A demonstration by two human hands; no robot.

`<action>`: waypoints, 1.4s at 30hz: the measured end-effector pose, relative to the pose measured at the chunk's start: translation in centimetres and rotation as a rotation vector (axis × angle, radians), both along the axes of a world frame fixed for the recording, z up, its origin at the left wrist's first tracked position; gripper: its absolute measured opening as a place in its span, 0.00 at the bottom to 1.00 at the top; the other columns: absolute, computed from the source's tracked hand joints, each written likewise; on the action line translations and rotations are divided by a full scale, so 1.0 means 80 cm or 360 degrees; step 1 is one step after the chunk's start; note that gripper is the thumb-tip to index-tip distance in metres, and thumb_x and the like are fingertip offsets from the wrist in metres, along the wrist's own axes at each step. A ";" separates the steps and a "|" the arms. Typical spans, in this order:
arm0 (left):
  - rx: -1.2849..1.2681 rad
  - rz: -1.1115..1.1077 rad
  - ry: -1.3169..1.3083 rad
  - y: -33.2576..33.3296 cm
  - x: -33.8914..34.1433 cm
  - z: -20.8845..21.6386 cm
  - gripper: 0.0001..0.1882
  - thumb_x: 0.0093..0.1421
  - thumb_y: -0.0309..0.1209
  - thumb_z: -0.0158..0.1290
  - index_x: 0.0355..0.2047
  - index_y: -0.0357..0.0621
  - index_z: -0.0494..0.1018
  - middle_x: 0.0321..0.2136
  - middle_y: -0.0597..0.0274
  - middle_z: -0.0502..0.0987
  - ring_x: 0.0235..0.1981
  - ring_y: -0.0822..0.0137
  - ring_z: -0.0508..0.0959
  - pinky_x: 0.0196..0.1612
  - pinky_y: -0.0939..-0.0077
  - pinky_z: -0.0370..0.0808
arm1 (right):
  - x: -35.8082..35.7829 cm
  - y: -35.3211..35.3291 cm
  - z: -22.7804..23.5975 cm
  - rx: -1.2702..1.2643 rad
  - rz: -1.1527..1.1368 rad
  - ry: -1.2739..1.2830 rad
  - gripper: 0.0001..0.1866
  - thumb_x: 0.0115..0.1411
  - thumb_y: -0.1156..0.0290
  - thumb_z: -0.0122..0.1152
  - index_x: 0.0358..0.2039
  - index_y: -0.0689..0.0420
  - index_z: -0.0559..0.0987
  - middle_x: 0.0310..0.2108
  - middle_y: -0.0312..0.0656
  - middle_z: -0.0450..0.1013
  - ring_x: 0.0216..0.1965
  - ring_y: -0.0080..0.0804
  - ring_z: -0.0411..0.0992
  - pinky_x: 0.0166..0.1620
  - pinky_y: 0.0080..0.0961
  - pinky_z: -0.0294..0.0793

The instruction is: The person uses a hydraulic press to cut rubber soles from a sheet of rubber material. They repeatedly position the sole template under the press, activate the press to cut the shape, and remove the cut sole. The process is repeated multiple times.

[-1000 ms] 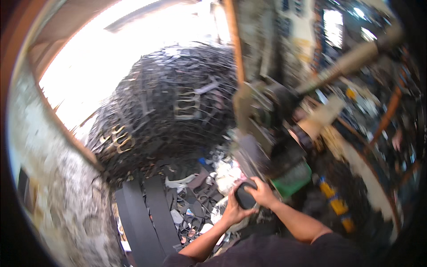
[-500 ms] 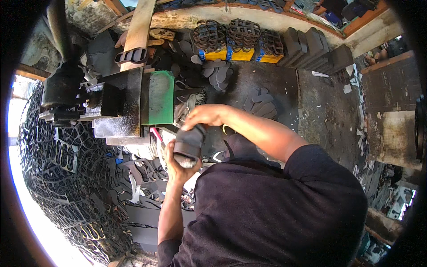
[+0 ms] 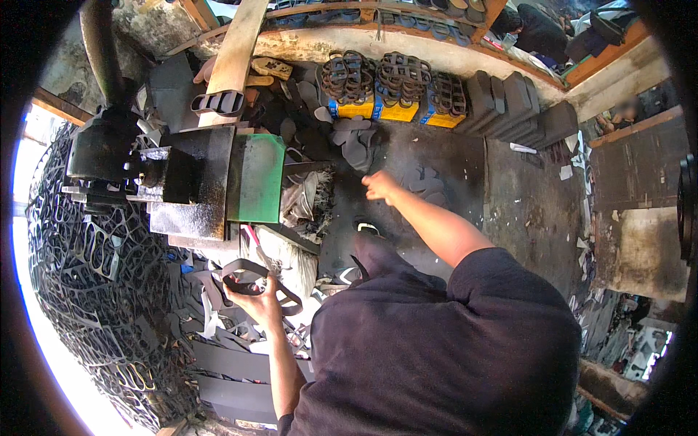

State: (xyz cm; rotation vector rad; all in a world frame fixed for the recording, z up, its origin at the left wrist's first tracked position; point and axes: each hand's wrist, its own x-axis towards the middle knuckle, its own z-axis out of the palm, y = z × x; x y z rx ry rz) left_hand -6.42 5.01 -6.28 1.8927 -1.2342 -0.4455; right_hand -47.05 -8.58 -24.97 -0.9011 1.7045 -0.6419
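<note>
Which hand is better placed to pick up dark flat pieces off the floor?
Probably the right hand: it looks empty, stretched out toward the dark flat pieces. The left hand holds a dark loop, farther away.

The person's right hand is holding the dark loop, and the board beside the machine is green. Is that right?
Not quite: the head view shows the dark loop in the left hand, not the right hand, which is stretched out apart from it. The board beside the machine is indeed green.
</note>
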 end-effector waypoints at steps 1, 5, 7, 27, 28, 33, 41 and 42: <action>0.0056 0.0009 0.0121 -0.003 -0.008 0.004 0.59 0.47 0.33 0.75 0.71 0.34 0.48 0.63 0.45 0.60 0.63 0.51 0.64 0.62 0.58 0.68 | 0.008 0.007 -0.012 0.0050 0.0193 -0.0010 0.19 0.61 0.57 0.67 0.35 0.63 0.82 0.28 0.49 0.80 0.24 0.35 0.79 0.30 0.37 0.79; -0.0095 -0.0072 0.0214 -0.031 -0.038 0.006 0.61 0.45 0.31 0.76 0.72 0.39 0.47 0.62 0.50 0.61 0.61 0.56 0.66 0.59 0.63 0.69 | 0.096 0.037 0.078 -0.0490 0.1017 0.0143 0.17 0.56 0.56 0.67 0.33 0.59 0.86 0.25 0.45 0.82 0.26 0.41 0.80 0.35 0.38 0.79; -0.0242 -0.0220 0.0155 -0.064 -0.064 0.017 0.62 0.45 0.28 0.76 0.73 0.43 0.46 0.62 0.50 0.61 0.59 0.57 0.67 0.58 0.63 0.69 | 0.134 0.038 0.150 -0.0347 0.1238 0.0121 0.21 0.57 0.53 0.68 0.43 0.56 0.82 0.40 0.48 0.82 0.46 0.50 0.80 0.49 0.43 0.78; -0.0144 0.1693 0.0290 0.081 0.004 -0.112 0.50 0.53 0.34 0.73 0.69 0.36 0.56 0.63 0.42 0.62 0.61 0.51 0.68 0.61 0.58 0.72 | 0.210 -0.534 0.219 -0.0629 0.0944 0.0951 0.52 0.44 0.47 0.78 0.61 0.70 0.67 0.55 0.61 0.75 0.56 0.56 0.76 0.58 0.45 0.76; 0.0102 0.1778 0.0275 0.103 -0.027 -0.103 0.50 0.53 0.33 0.73 0.69 0.33 0.55 0.62 0.40 0.63 0.60 0.49 0.70 0.62 0.57 0.72 | 0.206 -0.572 0.213 -0.0641 0.0979 0.0931 0.54 0.42 0.46 0.78 0.61 0.70 0.67 0.56 0.63 0.74 0.57 0.57 0.75 0.59 0.45 0.76; 0.0870 0.2253 0.0043 0.276 -0.151 -0.148 0.50 0.53 0.37 0.71 0.69 0.36 0.55 0.60 0.41 0.68 0.62 0.51 0.69 0.64 0.56 0.70 | 0.215 -0.673 0.156 -0.0962 0.0953 0.1143 0.37 0.54 0.46 0.70 0.61 0.48 0.77 0.59 0.49 0.75 0.65 0.49 0.66 0.69 0.44 0.61; 0.0147 0.2534 0.0378 0.432 -0.347 -0.217 0.54 0.46 0.25 0.71 0.67 0.25 0.51 0.63 0.35 0.64 0.66 0.42 0.64 0.69 0.50 0.64 | 0.268 -0.622 0.138 -0.1116 0.1076 0.1313 0.23 0.58 0.52 0.67 0.46 0.56 0.86 0.46 0.54 0.81 0.51 0.55 0.77 0.57 0.47 0.74; 0.0711 0.2478 0.0393 0.461 -0.329 -0.209 0.55 0.46 0.29 0.72 0.68 0.25 0.52 0.65 0.34 0.61 0.68 0.42 0.61 0.71 0.52 0.61 | 0.253 -0.633 0.130 -0.0903 0.1050 0.1335 0.24 0.59 0.51 0.65 0.47 0.57 0.85 0.47 0.54 0.81 0.52 0.54 0.77 0.57 0.46 0.74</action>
